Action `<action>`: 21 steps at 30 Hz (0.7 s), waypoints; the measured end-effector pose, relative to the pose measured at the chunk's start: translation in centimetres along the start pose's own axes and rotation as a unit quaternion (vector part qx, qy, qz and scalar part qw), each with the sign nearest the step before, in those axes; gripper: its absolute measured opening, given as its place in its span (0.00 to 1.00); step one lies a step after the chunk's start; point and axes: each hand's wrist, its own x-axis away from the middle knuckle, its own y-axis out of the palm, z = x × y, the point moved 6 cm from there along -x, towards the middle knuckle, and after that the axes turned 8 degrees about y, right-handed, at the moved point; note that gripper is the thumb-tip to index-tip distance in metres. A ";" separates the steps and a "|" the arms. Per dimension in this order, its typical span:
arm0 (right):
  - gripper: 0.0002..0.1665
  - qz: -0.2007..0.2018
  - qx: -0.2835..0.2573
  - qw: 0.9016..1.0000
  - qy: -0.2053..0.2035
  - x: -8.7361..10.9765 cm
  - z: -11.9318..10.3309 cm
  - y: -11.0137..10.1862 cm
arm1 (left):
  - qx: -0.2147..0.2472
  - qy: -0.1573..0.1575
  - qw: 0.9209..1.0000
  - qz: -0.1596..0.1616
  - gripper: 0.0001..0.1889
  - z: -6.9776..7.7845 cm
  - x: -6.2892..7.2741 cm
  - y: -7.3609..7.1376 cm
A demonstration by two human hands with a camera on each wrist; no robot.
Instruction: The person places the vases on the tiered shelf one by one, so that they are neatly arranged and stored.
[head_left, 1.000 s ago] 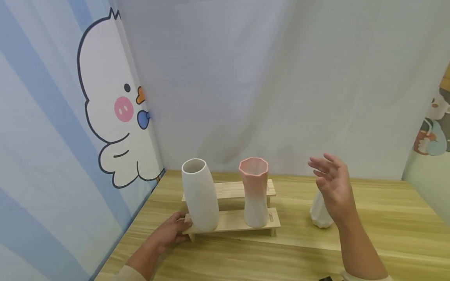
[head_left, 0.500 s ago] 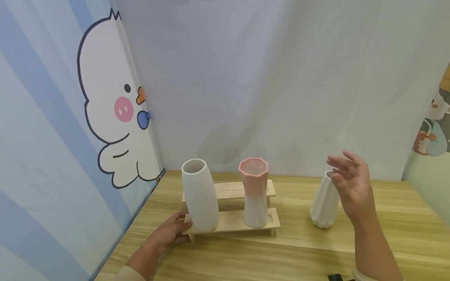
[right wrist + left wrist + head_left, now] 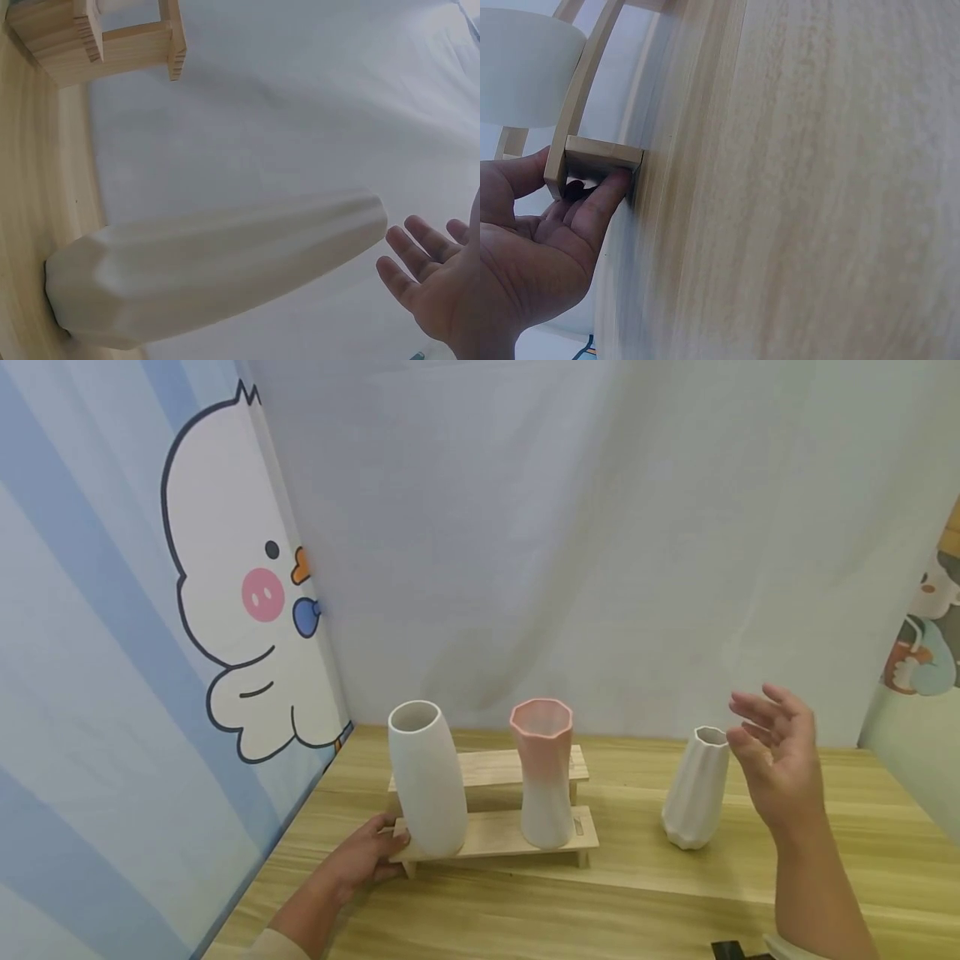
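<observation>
My left hand grips the left end of a two-step wooden stand. In the left wrist view its thumb lies at the board's top and the fingers reach under by the leg. A smooth white vase stands on the lower step close to that hand. Farther right on the same step is a pink-and-white vase with a scalloped rim. A ribbed white vase stands upright on the table, right of the stand. Just right of its mouth my right hand hovers with relaxed fingers, holding nothing.
The wood-grain table meets a pale curtain at the back. A striped cloth with a cartoon bird hangs at the left. Near the right forearm a small black object shows at the bottom edge.
My right hand has moved right, from in front of the ribbed white vase to beside it, uncovering the vase. My left hand and the stand have stayed in place.
</observation>
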 end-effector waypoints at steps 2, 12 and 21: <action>0.36 0.004 0.043 0.999 0.008 -0.1 0.5 0.0 | 0.001 0.000 1.000 0.000 0.27 0.0 0.0 0.0; 0.38 0.002 0.100 0.994 0.052 -0.3 2.6 0.1 | 0.003 0.003 1.000 -0.003 0.28 0.0 0.1 0.1; 0.42 -0.019 0.101 0.990 0.100 -0.6 4.2 0.9 | 0.000 0.002 1.000 -0.004 0.29 0.1 0.2 0.1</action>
